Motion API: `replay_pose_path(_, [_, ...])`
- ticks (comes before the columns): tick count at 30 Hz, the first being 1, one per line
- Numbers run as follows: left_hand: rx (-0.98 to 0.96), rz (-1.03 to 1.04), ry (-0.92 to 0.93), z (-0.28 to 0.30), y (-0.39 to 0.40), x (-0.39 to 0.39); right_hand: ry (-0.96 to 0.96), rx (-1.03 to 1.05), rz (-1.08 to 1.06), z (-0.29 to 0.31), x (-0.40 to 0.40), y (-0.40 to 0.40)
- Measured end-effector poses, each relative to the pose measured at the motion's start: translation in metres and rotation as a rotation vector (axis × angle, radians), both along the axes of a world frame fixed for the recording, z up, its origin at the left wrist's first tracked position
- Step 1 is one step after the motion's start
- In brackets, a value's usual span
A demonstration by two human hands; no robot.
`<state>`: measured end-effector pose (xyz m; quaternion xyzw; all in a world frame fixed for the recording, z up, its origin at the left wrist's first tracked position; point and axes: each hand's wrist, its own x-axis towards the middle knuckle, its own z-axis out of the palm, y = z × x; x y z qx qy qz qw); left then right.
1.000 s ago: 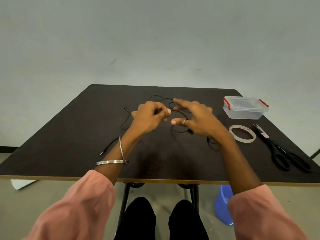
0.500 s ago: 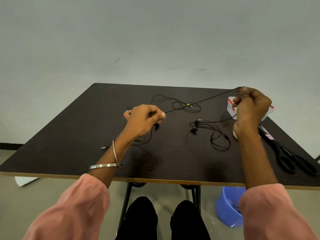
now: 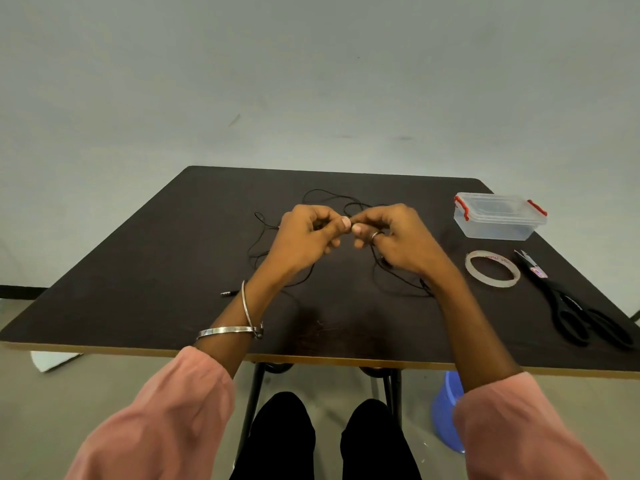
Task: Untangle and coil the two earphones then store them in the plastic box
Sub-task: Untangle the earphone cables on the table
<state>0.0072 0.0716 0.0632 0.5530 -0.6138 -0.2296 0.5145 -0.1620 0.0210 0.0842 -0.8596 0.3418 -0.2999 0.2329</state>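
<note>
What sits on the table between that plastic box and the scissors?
In the head view, a tape roll lies between the plastic box and the scissors.

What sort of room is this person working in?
Probably a plain workroom or recording space, not a home: a bare grey wall, one dark table holding only a plastic box, tape roll and scissors.

Partly hidden behind the left hand (image 3: 304, 239) and right hand (image 3: 398, 240): thin black tangled earphone cables (image 3: 322, 192), earbuds too small to make out.
</note>
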Motion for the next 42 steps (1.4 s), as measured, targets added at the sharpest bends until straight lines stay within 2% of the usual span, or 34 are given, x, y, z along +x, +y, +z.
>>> replay_pose_path(2, [0.024,-0.015,0.021,-0.001,0.001,0.000,-0.168,0.044,-0.069,0.000,-0.003,-0.003])
replay_pose_path(7, [0.077,-0.030,0.080,-0.005,0.006,0.008,-0.663,0.190,-0.396,0.007,-0.030,-0.020])
replay_pose_path(10, [0.119,-0.051,0.145,-0.007,0.006,0.007,-0.771,0.214,-0.570,0.008,-0.042,-0.030])
replay_pose_path(12, [0.141,-0.068,0.147,-0.008,0.005,0.004,-0.649,0.164,-0.667,0.002,-0.045,-0.036])
replay_pose_path(15, [0.211,-0.077,0.261,-0.010,0.003,-0.003,-0.150,0.006,-0.661,-0.005,-0.046,-0.035])
replay_pose_path(20, [0.286,-0.059,0.406,-0.012,-0.004,-0.015,0.124,-0.093,-0.084,0.000,-0.038,-0.013])
replay_pose_path(22, [0.294,-0.065,0.427,-0.013,-0.006,-0.018,0.190,-0.085,0.014,-0.002,-0.028,-0.010])
replay_pose_path(24, [0.300,-0.082,0.453,-0.014,-0.008,-0.020,0.206,-0.081,0.030,-0.009,-0.020,-0.017])
replay_pose_path(26, [0.308,-0.105,0.500,-0.015,-0.011,-0.019,0.141,-0.029,0.060,-0.015,-0.014,-0.024])
replay_pose_path(29, [0.339,-0.143,0.587,-0.016,-0.019,-0.016,-0.091,0.080,0.067,-0.026,-0.009,-0.034])
replay_pose_path(32, [0.408,-0.211,0.641,-0.020,-0.027,-0.013,-0.297,0.186,-0.029,-0.035,-0.003,-0.050])
replay_pose_path(36, [0.442,-0.279,0.716,-0.024,-0.040,-0.010,-0.217,0.037,-0.176,-0.041,0.010,-0.072])
replay_pose_path(42, [0.389,-0.348,0.832,-0.032,-0.063,-0.001,-0.083,-0.130,-0.327,-0.060,0.027,-0.101])
